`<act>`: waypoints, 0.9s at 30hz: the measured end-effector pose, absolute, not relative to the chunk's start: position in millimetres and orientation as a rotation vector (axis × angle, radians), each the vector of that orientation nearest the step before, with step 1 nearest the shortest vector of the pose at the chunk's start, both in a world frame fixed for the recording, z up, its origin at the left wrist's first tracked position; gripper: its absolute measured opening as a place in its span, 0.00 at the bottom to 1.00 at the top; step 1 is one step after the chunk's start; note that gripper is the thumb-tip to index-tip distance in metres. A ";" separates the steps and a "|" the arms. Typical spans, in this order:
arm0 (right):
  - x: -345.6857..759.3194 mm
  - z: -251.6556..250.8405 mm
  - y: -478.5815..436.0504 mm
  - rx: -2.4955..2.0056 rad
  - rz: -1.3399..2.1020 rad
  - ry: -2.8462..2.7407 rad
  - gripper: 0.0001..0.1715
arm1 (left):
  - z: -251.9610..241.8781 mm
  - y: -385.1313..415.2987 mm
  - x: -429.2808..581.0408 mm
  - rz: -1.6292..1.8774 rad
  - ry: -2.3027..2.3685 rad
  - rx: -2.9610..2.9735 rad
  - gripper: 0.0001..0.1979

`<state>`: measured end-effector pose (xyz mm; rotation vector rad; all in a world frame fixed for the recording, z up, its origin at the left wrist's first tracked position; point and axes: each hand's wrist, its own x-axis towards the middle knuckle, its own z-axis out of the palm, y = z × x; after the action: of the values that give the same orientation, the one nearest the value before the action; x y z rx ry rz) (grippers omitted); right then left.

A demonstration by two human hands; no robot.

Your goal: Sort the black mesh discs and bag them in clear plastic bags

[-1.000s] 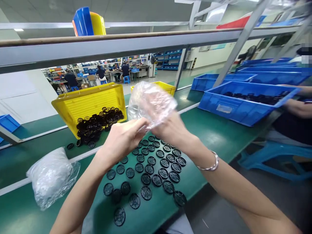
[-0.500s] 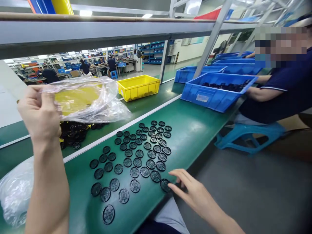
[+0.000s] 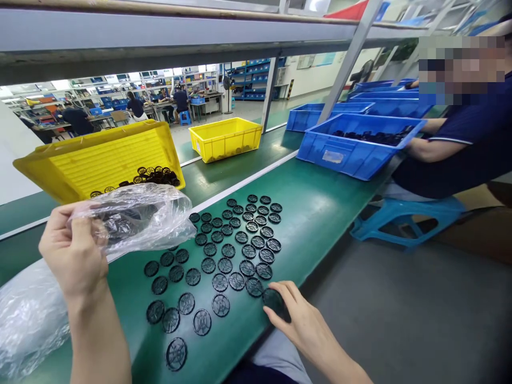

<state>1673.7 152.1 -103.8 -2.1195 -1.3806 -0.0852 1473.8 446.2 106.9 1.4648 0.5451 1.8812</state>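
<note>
My left hand (image 3: 72, 250) is raised at the left and pinches the mouth of a clear plastic bag (image 3: 140, 218), which hangs open toward the right over the green table (image 3: 320, 208). Several round black grille discs (image 3: 228, 250) lie in rows on the table in front of me. My right hand (image 3: 298, 317) is at the table's near edge, fingers curled around one black disc (image 3: 274, 301) at the end of the front row.
A tilted yellow bin (image 3: 100, 157) spills more black discs behind the bag. Another yellow bin (image 3: 226, 138) and blue bins (image 3: 356, 144) stand farther back. A pile of clear bags (image 3: 28, 320) lies at the left. A seated person (image 3: 460, 149) works at the right.
My left hand has lowered the bag toward the table. My right hand has closed its fingers onto the disc at the near edge.
</note>
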 end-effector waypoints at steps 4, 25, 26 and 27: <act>1670.7 -97.2 170.1 -2.101 -0.122 -1.448 0.21 | 96.1 448.6 1468.6 1.903 0.588 1.412 0.02; 1707.1 -113.8 188.3 -2.332 -0.261 -1.396 0.18 | 95.2 458.2 1462.3 1.951 0.667 1.400 0.02; 1706.8 -115.6 188.2 -2.333 -0.259 -1.400 0.16 | 94.7 458.6 1462.4 1.957 0.659 1.408 0.03; 1706.2 -116.6 187.8 -2.336 -0.257 -1.402 0.14 | 94.2 458.8 1462.6 1.962 0.652 1.420 0.02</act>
<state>1706.2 187.8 -116.6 -2.3357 -1.4022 -0.2572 1462.6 458.8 94.2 1.4199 0.6517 1.9620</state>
